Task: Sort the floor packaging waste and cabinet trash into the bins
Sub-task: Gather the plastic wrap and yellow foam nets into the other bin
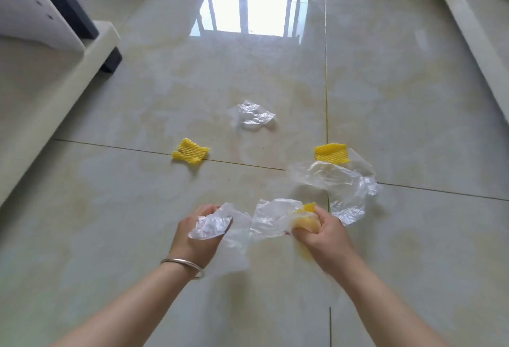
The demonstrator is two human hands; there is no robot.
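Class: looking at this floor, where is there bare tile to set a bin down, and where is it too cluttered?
Bare tile lies left of the left foam piece, toward the white cabinet base, and beyond the small plastic bag. It is crowded on the right, where the large plastic bag overlaps the right foam piece.

Glossy tiled floor [137, 236], two yellow foam nets [191, 151] [332, 153], crumpled clear bags [252, 114] [344, 184]

Glossy tile floor [137, 209], crinkled clear plastic bag [349, 189]
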